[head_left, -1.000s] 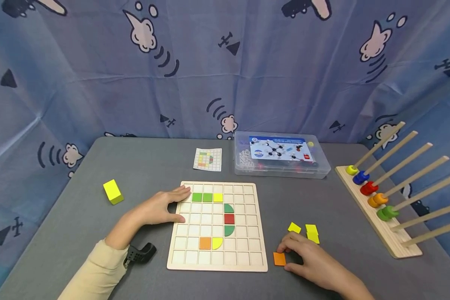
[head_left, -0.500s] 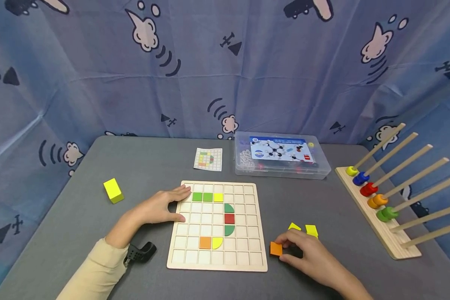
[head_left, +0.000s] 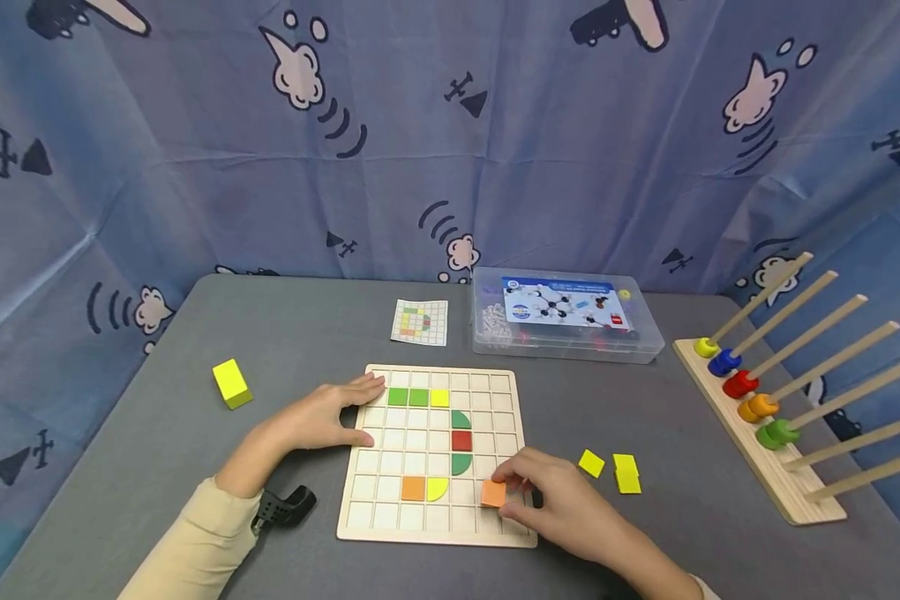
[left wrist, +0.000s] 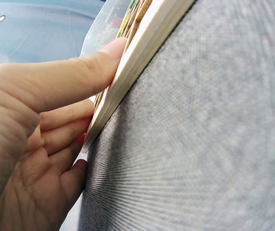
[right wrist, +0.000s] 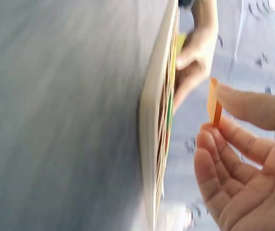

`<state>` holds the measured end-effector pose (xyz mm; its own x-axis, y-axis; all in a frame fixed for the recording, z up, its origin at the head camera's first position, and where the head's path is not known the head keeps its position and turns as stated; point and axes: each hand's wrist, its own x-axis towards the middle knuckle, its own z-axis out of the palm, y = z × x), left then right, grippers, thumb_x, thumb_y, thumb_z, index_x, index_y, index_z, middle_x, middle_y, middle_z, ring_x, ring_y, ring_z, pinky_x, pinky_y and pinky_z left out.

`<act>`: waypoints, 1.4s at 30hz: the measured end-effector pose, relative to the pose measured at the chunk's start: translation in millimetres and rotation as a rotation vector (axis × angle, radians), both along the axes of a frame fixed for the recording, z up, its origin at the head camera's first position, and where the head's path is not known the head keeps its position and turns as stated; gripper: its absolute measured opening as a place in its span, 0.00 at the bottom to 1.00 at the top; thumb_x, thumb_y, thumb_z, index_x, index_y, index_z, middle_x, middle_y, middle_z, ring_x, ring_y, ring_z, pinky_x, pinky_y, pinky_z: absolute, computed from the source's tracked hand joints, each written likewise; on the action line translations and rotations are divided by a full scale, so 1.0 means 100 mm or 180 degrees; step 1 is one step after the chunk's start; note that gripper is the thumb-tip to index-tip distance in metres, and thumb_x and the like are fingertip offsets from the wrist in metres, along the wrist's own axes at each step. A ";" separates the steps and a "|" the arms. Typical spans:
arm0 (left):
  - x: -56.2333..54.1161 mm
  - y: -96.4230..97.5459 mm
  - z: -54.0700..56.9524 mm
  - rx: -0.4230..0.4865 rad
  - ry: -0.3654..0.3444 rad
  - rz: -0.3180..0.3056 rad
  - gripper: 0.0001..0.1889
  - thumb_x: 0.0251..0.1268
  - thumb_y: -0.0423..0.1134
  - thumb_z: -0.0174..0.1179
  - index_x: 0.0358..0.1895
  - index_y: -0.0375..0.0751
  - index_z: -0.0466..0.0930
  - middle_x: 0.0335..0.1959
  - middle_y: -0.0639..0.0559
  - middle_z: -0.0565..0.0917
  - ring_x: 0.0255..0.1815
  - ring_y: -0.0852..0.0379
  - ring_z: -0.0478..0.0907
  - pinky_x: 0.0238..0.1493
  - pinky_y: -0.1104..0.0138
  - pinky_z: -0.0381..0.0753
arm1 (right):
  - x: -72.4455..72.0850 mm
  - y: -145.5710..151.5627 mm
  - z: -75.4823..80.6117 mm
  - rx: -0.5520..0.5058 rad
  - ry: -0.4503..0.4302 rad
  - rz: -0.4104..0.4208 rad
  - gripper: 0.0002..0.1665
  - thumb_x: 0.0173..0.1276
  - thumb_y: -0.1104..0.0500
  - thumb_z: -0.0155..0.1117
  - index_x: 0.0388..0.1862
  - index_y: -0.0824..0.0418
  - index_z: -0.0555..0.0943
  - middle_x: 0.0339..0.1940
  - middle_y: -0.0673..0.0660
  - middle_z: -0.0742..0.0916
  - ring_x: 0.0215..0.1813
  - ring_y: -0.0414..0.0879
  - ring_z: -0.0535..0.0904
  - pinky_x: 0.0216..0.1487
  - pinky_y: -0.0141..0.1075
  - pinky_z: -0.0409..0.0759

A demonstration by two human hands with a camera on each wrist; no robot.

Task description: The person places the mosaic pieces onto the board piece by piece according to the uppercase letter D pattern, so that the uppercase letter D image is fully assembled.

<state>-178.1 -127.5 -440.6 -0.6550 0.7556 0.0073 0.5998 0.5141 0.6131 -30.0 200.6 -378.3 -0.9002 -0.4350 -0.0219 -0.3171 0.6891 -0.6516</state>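
Note:
My right hand [head_left: 562,504] pinches an orange square tile [head_left: 493,493] between thumb and fingertips over the lower right of the wooden grid board [head_left: 435,540]. The right wrist view shows this orange tile [right wrist: 215,103] edge-on, raised above the board. My left hand [head_left: 318,417] rests on the board's left edge, thumb and fingers extended; in the left wrist view the thumb lies on the wooden rim [left wrist: 123,79]. On the board sit two green squares [head_left: 408,397], a yellow square [head_left: 439,398], two green quarter-circles [head_left: 461,463], a red square [head_left: 461,441], an orange square [head_left: 412,488] and a yellow quarter-circle [head_left: 437,488].
Several yellow tiles [head_left: 627,475] lie right of the board. Behind it are a pattern card [head_left: 420,322] and a clear plastic box [head_left: 566,315]. A peg rack [head_left: 761,433] with coloured rings stands far right, a yellow block [head_left: 232,383] at left.
My right hand has lifted the orange tile from the table and carried it left over the board. My left hand stays on the board's edge.

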 end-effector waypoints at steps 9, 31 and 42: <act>0.01 0.02 0.00 0.0005 -0.0023 0.0046 0.42 0.54 0.53 0.67 0.69 0.36 0.63 0.72 0.46 0.62 0.75 0.46 0.54 0.68 0.49 0.61 | -0.13 -0.52 -0.02 0.0088 0.0049 0.0126 0.14 0.56 0.58 0.72 0.42 0.54 0.82 0.38 0.43 0.82 0.37 0.37 0.75 0.40 0.30 0.76; 0.02 0.01 0.01 0.0022 0.0063 0.0047 0.41 0.54 0.52 0.68 0.69 0.35 0.64 0.72 0.45 0.64 0.74 0.44 0.56 0.68 0.49 0.62 | -0.44 -1.13 -0.21 0.0825 0.0373 0.0597 0.12 0.56 0.58 0.71 0.40 0.55 0.83 0.34 0.45 0.82 0.35 0.33 0.71 0.39 0.23 0.72; 0.03 0.02 0.03 0.0024 0.0098 0.0034 0.41 0.54 0.50 0.68 0.68 0.34 0.64 0.71 0.44 0.64 0.74 0.43 0.57 0.67 0.49 0.63 | -0.44 -1.13 -0.24 0.0805 0.0301 0.0679 0.14 0.58 0.58 0.71 0.44 0.57 0.83 0.38 0.46 0.81 0.36 0.33 0.70 0.40 0.22 0.71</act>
<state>-175.0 -126.0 -438.0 -0.6625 0.7483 0.0332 0.6130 0.5162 0.5982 -74.0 88.0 -401.9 -0.7927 -0.6051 -0.0739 -0.5224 0.7368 -0.4293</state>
